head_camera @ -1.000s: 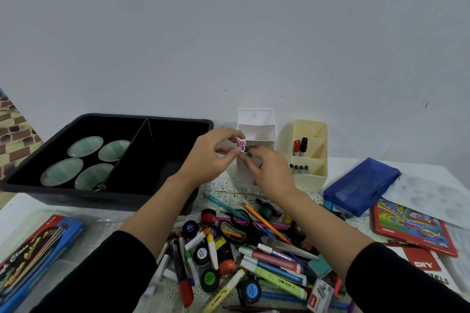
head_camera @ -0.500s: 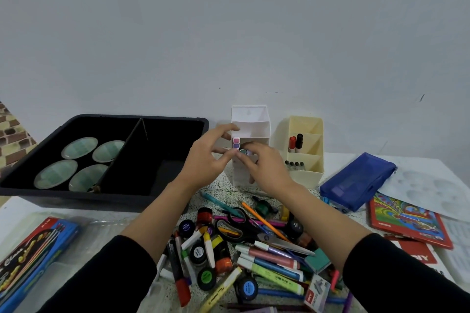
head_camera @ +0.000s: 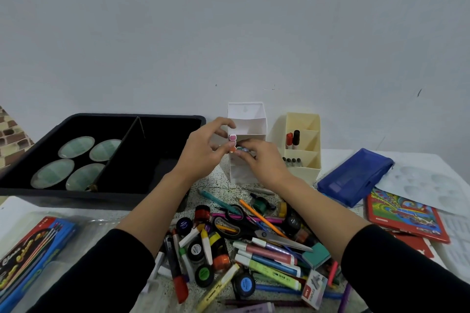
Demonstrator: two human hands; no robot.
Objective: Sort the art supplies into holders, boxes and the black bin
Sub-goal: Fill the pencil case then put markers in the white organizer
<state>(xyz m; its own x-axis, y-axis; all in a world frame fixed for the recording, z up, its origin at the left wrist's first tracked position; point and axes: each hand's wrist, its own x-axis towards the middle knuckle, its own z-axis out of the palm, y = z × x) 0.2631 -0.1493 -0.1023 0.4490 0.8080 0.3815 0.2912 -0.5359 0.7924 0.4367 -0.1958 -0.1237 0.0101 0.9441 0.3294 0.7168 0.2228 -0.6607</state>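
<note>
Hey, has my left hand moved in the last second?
No. The left hand still pinches the pink-capped piece at the left edge of the white holder; only the camera shifted.

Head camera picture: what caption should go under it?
Left hand and right hand pinch small markers in front of the white holder.

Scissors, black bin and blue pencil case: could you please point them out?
scissors (head_camera: 277, 238), head view, blade near the pivot.
black bin (head_camera: 76, 198), head view, near wall.
blue pencil case (head_camera: 356, 175), head view, top face.
</note>
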